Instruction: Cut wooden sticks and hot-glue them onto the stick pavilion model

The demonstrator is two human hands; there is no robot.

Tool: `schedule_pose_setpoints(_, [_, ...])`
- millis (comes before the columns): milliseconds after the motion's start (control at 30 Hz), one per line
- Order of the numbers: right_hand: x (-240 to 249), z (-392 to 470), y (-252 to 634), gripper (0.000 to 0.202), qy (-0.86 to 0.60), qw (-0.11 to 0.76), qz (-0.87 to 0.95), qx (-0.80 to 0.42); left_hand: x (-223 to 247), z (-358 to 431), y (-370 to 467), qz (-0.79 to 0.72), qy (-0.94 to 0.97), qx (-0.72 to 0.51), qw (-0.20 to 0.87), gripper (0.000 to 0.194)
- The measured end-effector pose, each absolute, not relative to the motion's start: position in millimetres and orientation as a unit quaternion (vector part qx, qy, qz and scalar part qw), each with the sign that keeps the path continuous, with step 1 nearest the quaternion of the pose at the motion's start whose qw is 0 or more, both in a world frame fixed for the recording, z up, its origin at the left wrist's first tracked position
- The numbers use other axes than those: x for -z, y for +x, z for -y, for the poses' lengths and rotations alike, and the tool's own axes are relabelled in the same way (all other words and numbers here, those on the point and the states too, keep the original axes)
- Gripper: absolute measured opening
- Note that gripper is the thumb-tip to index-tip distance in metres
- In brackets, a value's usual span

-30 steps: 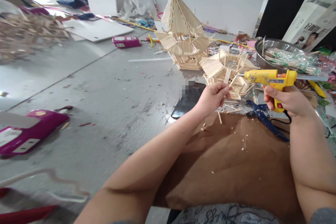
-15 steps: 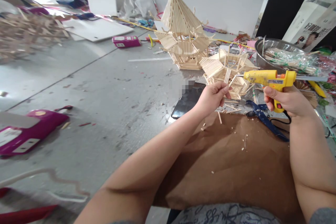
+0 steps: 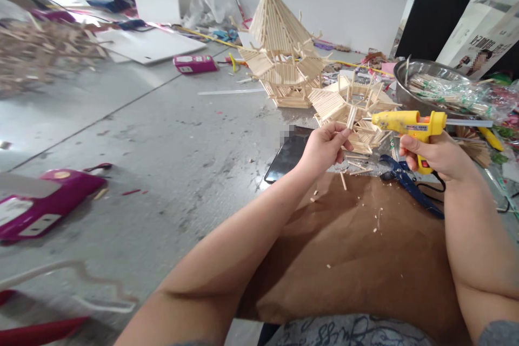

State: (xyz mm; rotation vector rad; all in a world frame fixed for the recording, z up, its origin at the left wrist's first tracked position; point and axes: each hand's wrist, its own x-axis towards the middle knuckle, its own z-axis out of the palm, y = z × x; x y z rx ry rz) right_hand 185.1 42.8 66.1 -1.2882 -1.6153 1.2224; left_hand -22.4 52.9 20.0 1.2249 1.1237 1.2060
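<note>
My left hand (image 3: 329, 145) pinches a short thin wooden stick (image 3: 351, 118) between thumb and fingers. In my right hand (image 3: 432, 154) is a yellow hot glue gun (image 3: 397, 119), its nozzle pointing left, close to the stick; a clear glue stick juts from its back. Behind both hands sits a low, open-topped structure of wooden sticks (image 3: 330, 104). Farther back stands a taller stick pavilion (image 3: 284, 73) with a pointed roof. Whether the nozzle touches the stick I cannot tell.
Blue pliers (image 3: 413, 186) lie below the glue gun on brown paper (image 3: 365, 259) strewn with offcuts. A black phone-like slab (image 3: 286, 157) rests beside my left wrist. To the right is a metal bowl (image 3: 401, 78) of wrapped sticks. Purple boxes (image 3: 57, 200) lie on the grey floor.
My right hand has moved slightly left with the glue gun. My left hand has shifted a little left, and the stick in it now points more upright.
</note>
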Motion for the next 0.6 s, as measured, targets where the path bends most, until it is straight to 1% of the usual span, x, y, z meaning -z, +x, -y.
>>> schedule_pose_setpoints(200, [-66.0,-43.8,187.4,0.026,-0.488,0.378,0.638,-0.46,-15.1,-51.3,-17.5,-0.464,0.467,-0.492,0.57,0.013])
schedule_pose_setpoints(600, [-61.3,-48.3,186.6,0.026,-0.49,0.392,0.638,-0.447,-13.9,-52.5,-8.6,-0.431,0.346,-0.479,0.682,0.011])
